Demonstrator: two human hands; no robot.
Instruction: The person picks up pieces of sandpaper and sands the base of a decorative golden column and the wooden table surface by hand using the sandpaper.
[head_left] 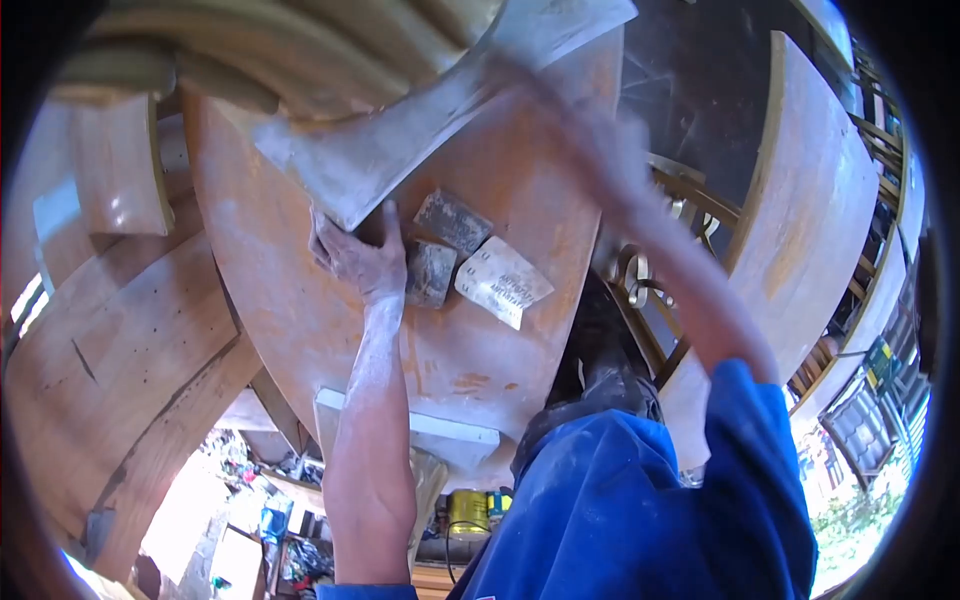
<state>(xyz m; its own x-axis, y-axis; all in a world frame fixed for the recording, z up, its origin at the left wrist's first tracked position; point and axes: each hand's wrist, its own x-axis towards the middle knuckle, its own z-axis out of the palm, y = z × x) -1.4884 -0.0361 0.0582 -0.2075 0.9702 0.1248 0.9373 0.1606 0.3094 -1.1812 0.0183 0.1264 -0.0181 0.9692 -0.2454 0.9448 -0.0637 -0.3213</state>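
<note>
My left hand (pixel 362 262) grips the near corner of a curved wooden piece (pixel 350 170) coated in pale dust, thumb on one side and fingers on the other. My right hand (pixel 515 85) is smeared by motion over the upper right part of that piece; its fingers and anything in them cannot be made out. Close beside my left hand lie a worn grey sandpaper piece (pixel 430 273), another grey piece (pixel 455 220) and a sandpaper sheet with its printed back up (pixel 503 280). All rest on a large dusty wooden panel (pixel 470 350).
A carved, ridged wooden part (pixel 300 50) looms at the top left. Curved panels stand at the left (pixel 120 370) and right (pixel 810 200). A white-edged block (pixel 455 430) lies at the near edge of the panel. Below, a yellow tin (pixel 468 512) stands among clutter.
</note>
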